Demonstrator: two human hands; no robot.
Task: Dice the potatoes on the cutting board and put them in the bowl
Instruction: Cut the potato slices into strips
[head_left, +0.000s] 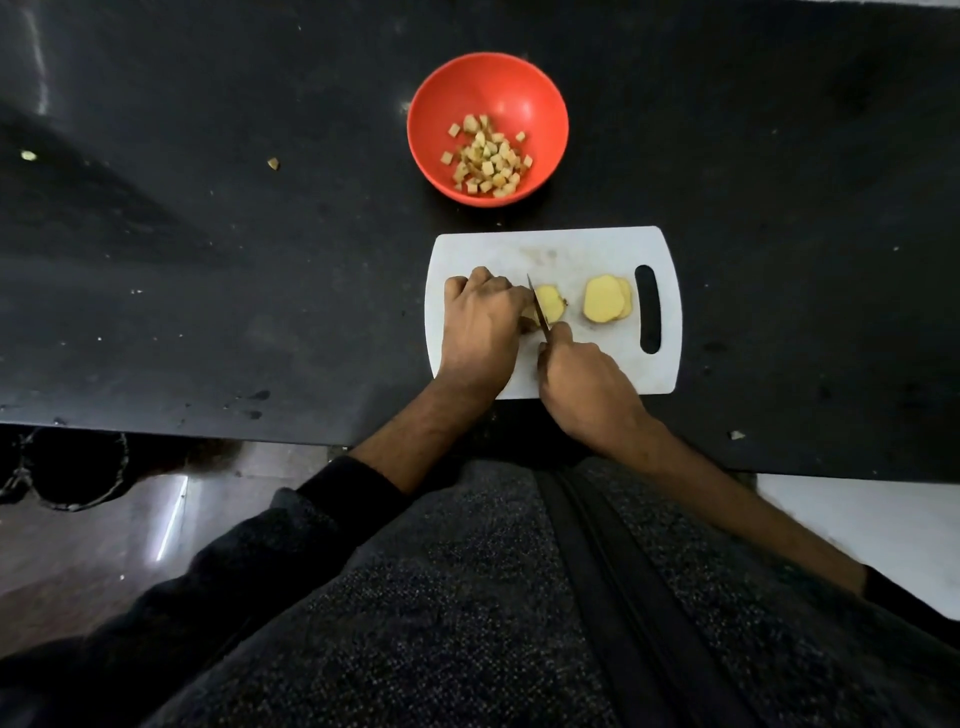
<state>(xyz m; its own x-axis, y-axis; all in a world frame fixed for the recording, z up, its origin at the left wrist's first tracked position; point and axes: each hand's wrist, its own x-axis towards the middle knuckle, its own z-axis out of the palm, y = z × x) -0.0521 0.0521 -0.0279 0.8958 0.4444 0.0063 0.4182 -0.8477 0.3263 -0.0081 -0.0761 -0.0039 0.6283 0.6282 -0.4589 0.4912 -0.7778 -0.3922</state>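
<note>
On the white cutting board (597, 249) near the table's front edge, the left hand (480, 322) pins a potato piece (549, 304); the right hand (582, 382) grips the knife (539, 306); firm, wet-slick slices (607, 300) wait by the board's handle slot; the red bowl (524, 88) behind holds dice; keep fingertips curled back.

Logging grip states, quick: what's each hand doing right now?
Left hand: curled, holding the potato piece steady on the cutting board.
Right hand: gripping the knife, blade in the potato.
</note>
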